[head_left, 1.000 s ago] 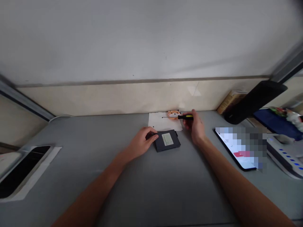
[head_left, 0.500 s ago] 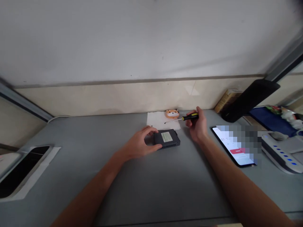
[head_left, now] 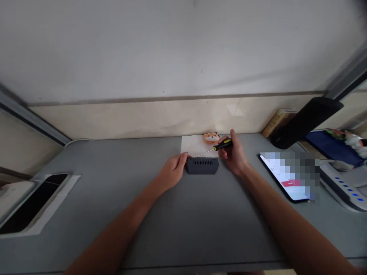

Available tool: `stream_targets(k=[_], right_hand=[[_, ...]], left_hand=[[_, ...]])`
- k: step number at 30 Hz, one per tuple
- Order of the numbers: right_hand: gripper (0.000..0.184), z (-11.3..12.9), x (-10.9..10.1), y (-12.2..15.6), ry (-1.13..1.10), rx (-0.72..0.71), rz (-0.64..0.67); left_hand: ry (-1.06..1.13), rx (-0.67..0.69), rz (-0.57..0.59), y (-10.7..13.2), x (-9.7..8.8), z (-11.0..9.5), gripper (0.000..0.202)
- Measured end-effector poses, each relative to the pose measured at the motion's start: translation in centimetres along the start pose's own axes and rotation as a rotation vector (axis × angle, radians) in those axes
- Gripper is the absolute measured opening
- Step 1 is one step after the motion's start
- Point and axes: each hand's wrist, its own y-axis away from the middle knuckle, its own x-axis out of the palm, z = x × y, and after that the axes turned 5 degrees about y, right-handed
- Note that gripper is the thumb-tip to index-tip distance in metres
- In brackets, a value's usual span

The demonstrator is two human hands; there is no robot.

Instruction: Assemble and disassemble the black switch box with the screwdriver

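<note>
My left hand [head_left: 172,172] grips the left end of a dark grey metal device box [head_left: 202,166], which stands on its long edge with a row of vent slots facing me. My right hand [head_left: 234,154] holds a small screwdriver [head_left: 223,144] with a yellow and black handle. Its thin shaft slants left above the box's top edge, over a white paper sheet [head_left: 195,146]. An orange cartoon animal figure [head_left: 211,138] sits at the paper's far edge, just beyond my right hand.
To the right lie a phone [head_left: 286,177] with a pixelated screen and a white device with blue lights [head_left: 342,189]. A book [head_left: 278,122] and a black slab [head_left: 306,122] lean at the back right. A dark recessed panel [head_left: 34,204] sits at the left.
The box has tipped up onto its edge, so its labelled face no longer shows and its slots face me. The screwdriver has swung lower, with its tip now nearer the box.
</note>
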Motion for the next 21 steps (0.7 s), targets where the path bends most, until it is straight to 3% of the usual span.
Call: stream_targets(k=[3,10,21], right_hand=[[0.062,-0.2,0.1,0.0,-0.004,0.005,0.003],[0.061,-0.27,0.55,0.18,-0.006,0.049,0.008],[0.061,-0.31,0.35,0.09,0.001,0.045,0.026]], left_hand=[[-0.006,0.086,-0.073,0.04,-0.03,0.09,0.05],[-0.124,0.441,-0.178,0.54,-0.22,-0.04,0.023],[-0.209,0.547,-0.185,0.47,-0.56,0.05,0.024]])
